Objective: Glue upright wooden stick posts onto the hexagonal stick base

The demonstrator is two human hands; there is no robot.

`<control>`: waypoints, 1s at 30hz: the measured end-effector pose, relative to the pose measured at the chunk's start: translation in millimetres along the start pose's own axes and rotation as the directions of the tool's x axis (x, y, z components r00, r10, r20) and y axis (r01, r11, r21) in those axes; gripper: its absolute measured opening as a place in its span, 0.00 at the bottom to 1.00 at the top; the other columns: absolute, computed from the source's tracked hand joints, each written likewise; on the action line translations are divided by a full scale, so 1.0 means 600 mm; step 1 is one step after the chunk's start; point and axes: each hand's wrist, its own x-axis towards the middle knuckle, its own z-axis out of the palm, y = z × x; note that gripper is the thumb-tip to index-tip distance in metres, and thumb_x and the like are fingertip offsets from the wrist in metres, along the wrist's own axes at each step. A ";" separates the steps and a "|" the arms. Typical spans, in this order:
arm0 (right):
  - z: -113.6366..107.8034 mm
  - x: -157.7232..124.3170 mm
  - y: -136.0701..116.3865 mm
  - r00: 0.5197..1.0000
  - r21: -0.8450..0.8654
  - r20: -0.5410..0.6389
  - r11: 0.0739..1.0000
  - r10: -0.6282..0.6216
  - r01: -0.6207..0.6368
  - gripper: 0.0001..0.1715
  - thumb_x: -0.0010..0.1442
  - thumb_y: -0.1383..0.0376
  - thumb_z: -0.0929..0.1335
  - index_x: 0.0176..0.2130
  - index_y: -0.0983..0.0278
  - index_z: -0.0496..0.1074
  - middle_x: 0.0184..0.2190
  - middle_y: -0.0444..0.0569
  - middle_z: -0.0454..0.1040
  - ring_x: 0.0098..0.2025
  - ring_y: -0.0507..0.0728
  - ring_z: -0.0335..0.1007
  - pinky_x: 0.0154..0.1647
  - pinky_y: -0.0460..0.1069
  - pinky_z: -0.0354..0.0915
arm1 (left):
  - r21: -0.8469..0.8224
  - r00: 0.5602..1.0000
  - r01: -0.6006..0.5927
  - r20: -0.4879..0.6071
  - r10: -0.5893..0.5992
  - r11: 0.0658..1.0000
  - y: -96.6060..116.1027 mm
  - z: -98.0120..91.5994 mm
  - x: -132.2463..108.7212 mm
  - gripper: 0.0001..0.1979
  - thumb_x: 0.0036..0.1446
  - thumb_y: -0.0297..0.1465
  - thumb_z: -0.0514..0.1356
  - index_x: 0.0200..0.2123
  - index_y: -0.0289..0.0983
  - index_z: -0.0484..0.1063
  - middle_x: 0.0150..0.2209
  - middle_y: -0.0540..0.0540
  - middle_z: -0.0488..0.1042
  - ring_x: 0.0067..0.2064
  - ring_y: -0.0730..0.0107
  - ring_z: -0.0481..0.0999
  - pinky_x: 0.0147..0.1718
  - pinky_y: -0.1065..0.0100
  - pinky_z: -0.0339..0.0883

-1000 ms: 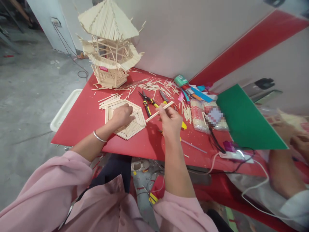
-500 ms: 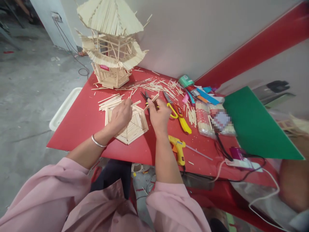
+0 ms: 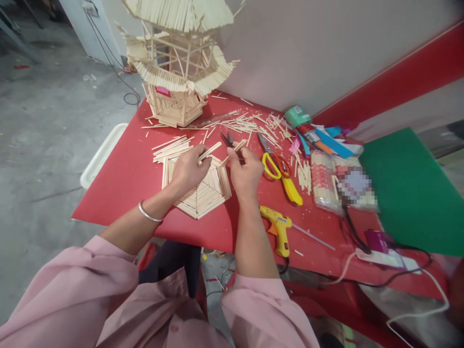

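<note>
- Head view: the hexagonal panel (image 3: pixel 203 202) has the pagoda model (image 3: pixel 177 72) behind it; its near sectors look filled.
- Over it, your left hand (image 3: pixel 190 166) pinches a thin stick (image 3: pixel 210 152).
- By its far-right edge, your right hand (image 3: pixel 247 174) pinches another stick (image 3: pixel 237 147).
- What's left under your left hand can't be told.

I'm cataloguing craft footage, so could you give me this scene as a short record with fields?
Left hand: over the flat hexagonal panel of pale wooden sticks, holding thin pale wooden sticks
Right hand: beside the panel, pinching similar slim wooden pieces, count unclear
Tools: yellow plastic glue gun; metal-bladed scissors with yellow loop
Surface: red tabletop
Behind: pale stick-built pagoda model with tiered roofs
</note>
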 end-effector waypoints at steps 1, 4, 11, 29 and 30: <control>0.000 -0.001 0.000 1.000 0.002 0.001 1.000 0.000 0.000 0.19 0.66 0.50 0.64 0.40 0.61 0.76 0.38 0.50 0.78 0.40 0.57 0.74 0.45 0.52 0.66 | -0.005 1.000 -0.002 0.001 0.002 1.000 0.002 -0.001 0.000 0.05 0.55 0.27 0.60 0.27 0.40 0.69 0.22 0.51 0.68 0.26 0.68 0.65 0.28 0.65 0.56; 0.000 -0.002 -0.001 1.000 0.003 0.000 1.000 -0.008 0.008 0.19 0.66 0.51 0.64 0.39 0.61 0.76 0.39 0.51 0.78 0.41 0.58 0.74 0.46 0.53 0.66 | -0.009 1.000 -0.006 0.015 0.006 1.000 0.005 -0.002 0.000 0.06 0.55 0.27 0.60 0.26 0.40 0.68 0.22 0.51 0.67 0.25 0.70 0.63 0.27 0.65 0.54; 0.000 -0.004 -0.006 1.000 -0.039 0.018 0.999 -0.007 0.007 0.17 0.66 0.52 0.64 0.35 0.61 0.74 0.35 0.49 0.78 0.39 0.57 0.73 0.44 0.52 0.66 | -0.040 0.999 0.000 0.032 0.002 0.999 0.002 0.001 0.002 0.04 0.54 0.26 0.61 0.28 0.39 0.72 0.24 0.50 0.72 0.26 0.70 0.65 0.28 0.65 0.57; 0.001 -0.006 -0.002 0.997 0.002 -0.067 0.999 -0.047 0.047 0.17 0.65 0.51 0.65 0.41 0.60 0.74 0.34 0.47 0.78 0.36 0.55 0.74 0.41 0.51 0.68 | -0.072 0.991 -0.001 0.133 0.011 0.997 0.009 -0.001 0.000 0.06 0.55 0.28 0.57 0.33 0.38 0.75 0.31 0.48 0.77 0.32 0.69 0.71 0.34 0.65 0.61; 0.001 -0.006 -0.001 0.997 0.001 -0.066 0.999 -0.048 0.048 0.17 0.65 0.52 0.65 0.42 0.60 0.75 0.35 0.47 0.78 0.37 0.56 0.74 0.41 0.52 0.68 | -0.074 0.991 -0.003 0.136 0.013 0.997 0.008 -0.001 0.000 0.06 0.55 0.28 0.57 0.33 0.38 0.75 0.31 0.48 0.77 0.32 0.69 0.71 0.33 0.65 0.61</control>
